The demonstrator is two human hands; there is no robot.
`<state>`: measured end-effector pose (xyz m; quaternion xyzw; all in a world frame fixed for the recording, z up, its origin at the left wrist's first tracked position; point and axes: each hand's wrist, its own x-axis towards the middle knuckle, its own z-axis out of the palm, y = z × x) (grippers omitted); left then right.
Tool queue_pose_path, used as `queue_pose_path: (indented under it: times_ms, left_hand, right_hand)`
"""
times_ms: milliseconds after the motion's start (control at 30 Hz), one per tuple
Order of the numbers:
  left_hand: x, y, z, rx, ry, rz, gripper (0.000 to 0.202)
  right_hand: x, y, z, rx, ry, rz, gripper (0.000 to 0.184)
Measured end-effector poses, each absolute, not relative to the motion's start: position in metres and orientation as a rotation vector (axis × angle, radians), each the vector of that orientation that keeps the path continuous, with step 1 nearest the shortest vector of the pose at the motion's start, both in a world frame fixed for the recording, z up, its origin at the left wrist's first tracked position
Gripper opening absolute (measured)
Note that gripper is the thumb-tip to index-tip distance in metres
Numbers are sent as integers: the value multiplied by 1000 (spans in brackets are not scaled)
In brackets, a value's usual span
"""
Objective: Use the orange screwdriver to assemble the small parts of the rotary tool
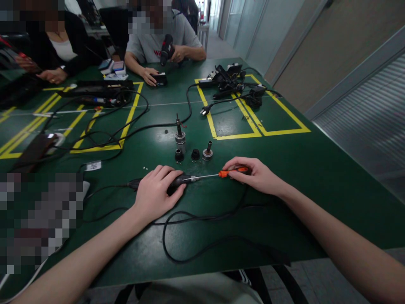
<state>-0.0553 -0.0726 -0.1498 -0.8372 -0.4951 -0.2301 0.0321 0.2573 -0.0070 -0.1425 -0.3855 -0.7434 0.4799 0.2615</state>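
My left hand (160, 185) is wrapped over a black corded handheld tool (177, 182) lying on the table; its exact kind is hidden under my palm. Pale metal shows at the tool's right end. In my right hand (255, 173) is a screwdriver (224, 173) with an orange and black handle. Its shaft points left, with the tip at the metal end of the black tool. Just beyond my hands stand a tall metal and black part (180, 136), two small black caps (179, 155) and a round metal piece with a stem (207, 153).
The black cord (186, 219) loops over the green table (316, 190) in front of me. A pixelated object lies at left. Across the table, one person (164, 38) holds a power drill (166, 50); another sits left. Yellow tape (237, 136) borders black equipment (229, 80).
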Motion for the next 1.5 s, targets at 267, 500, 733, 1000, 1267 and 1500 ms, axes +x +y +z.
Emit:
queue_pose_path:
  times_ms: [267,500,733,1000,1267,1500]
  left_hand:
    - [-55,-72,-150,-2585,-1515,-700,27]
    - [-57,-73,-153,-2569,-1497,-720,26]
    - [-57,-73,-153,-2564,-1476,-716,27]
    - [-57,-73,-153,-2577,-1496,-704,28]
    - [-57,-72,-151,-2599,-1491,-705,29]
    - [-55,-72,-153,-2593,-1481,-706,26]
  right_hand:
    - [251,-10,-138,-902,-2300,1061,30]
    - [250,-10,-140,-910,-2259,1124,29]
    - [253,-9,-142,-862,-2218,1101,19]
    - [249,-12,-141,-831,-2243,1027,17]
    - [249,-13,-143,-896,-2172,1185,27]
    - [249,-12,-142,-878,-2163,1075,20]
